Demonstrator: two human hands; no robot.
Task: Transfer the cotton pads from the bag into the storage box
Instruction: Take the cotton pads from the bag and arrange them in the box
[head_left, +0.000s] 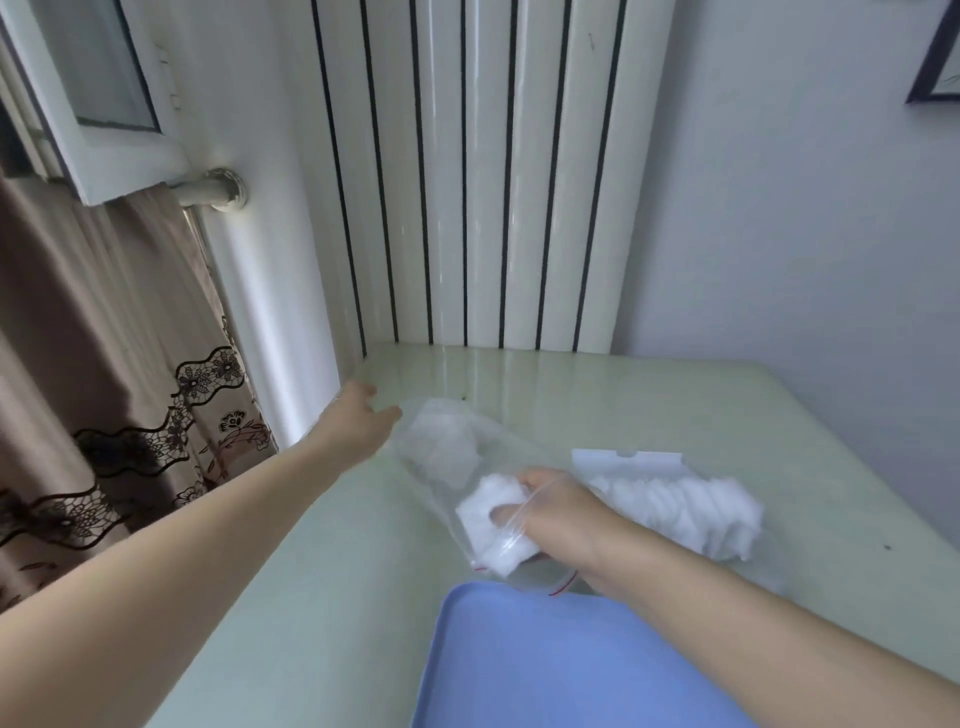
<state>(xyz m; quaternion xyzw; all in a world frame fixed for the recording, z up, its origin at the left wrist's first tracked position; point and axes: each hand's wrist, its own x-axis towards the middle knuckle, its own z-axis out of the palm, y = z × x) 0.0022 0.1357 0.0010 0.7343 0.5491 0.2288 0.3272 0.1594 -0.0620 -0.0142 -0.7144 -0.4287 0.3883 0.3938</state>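
Head view: right hand (558, 512) grips cotton pads (491, 525) seemingly inside bag (441, 441).

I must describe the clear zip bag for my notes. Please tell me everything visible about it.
The clear zip bag is thin, see-through plastic with a red line at its mouth. It lies on the pale green table, mouth toward the blue tray. White cotton pads remain inside. The right hand reaches in; the left hand holds its far end.

My two arms are bare from forearm to fingers, no sleeves in view. Left hand (358, 415) and right hand (556, 512): no gloves, rings, watch or bands that I can see. Nails too blurred.
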